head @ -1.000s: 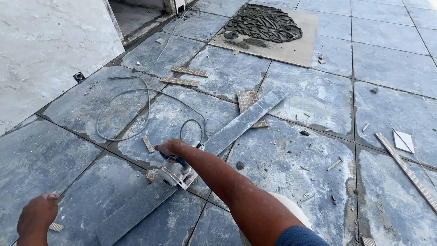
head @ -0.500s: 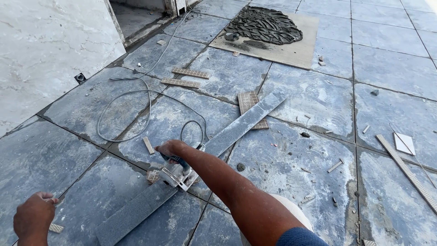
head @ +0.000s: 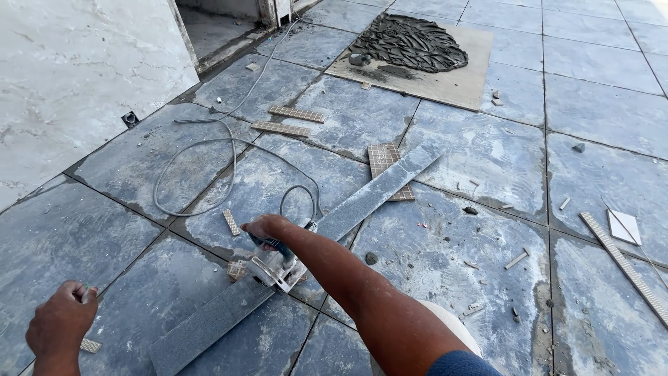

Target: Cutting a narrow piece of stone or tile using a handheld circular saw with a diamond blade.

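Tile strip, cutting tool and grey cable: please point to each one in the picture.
tile strip (head: 379, 193), head view, bare upper half of the strip
cutting tool (head: 275, 268), head view, its clear guard
grey cable (head: 182, 150), head view, top of the loop

Saw blade (head: 268, 273) (under the guard) hidden; cord's (head: 209, 150) far end cut off
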